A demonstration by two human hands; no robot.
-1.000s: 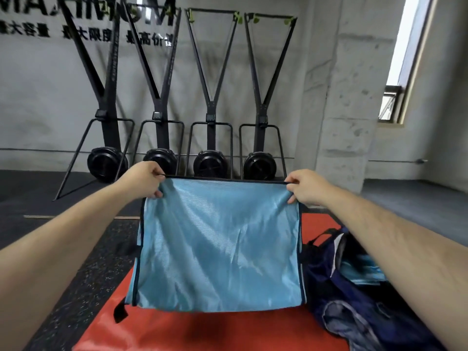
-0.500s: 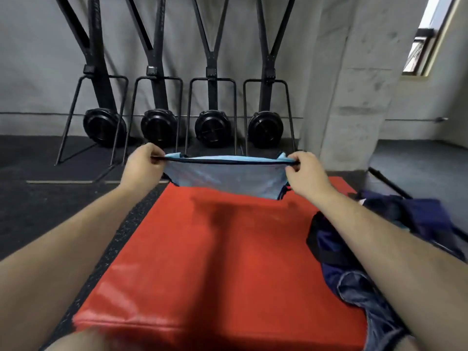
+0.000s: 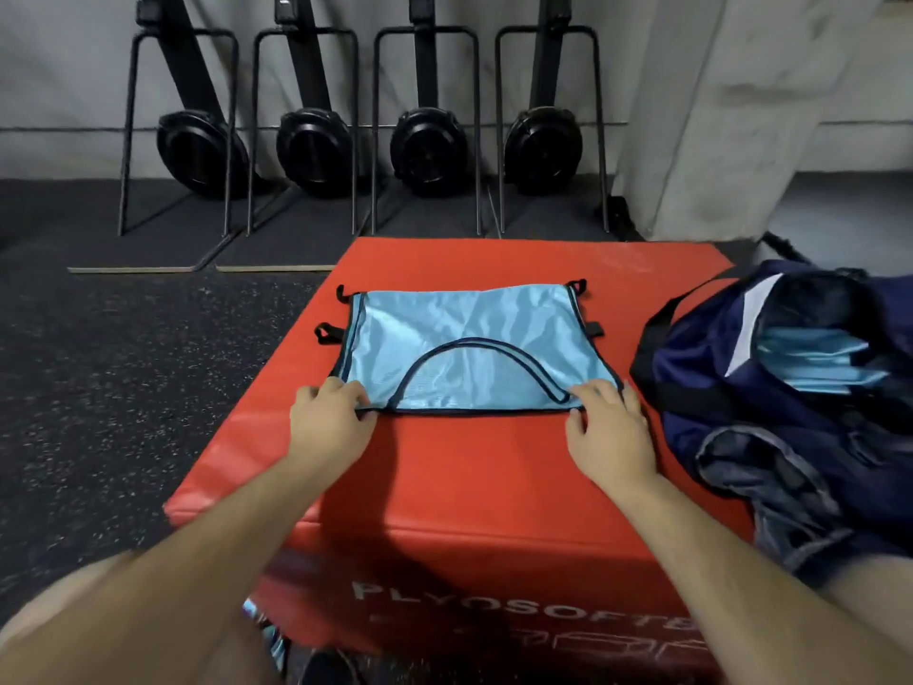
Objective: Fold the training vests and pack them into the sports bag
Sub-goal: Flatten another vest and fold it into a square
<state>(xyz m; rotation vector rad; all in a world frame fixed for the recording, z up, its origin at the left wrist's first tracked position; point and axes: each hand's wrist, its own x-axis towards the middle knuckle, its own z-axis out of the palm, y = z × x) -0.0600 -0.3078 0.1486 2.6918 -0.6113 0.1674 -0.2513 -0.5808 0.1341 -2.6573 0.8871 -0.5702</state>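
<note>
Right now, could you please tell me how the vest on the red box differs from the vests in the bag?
The flat vest lies spread on the box; the packed vests sit folded and stacked in the bag. The flat vest shows almost whole; the packed vests are partly hidden. The left hand and right hand hold the flat vest's near corners; no hand touches the packed vests. Both are light blue.
</note>
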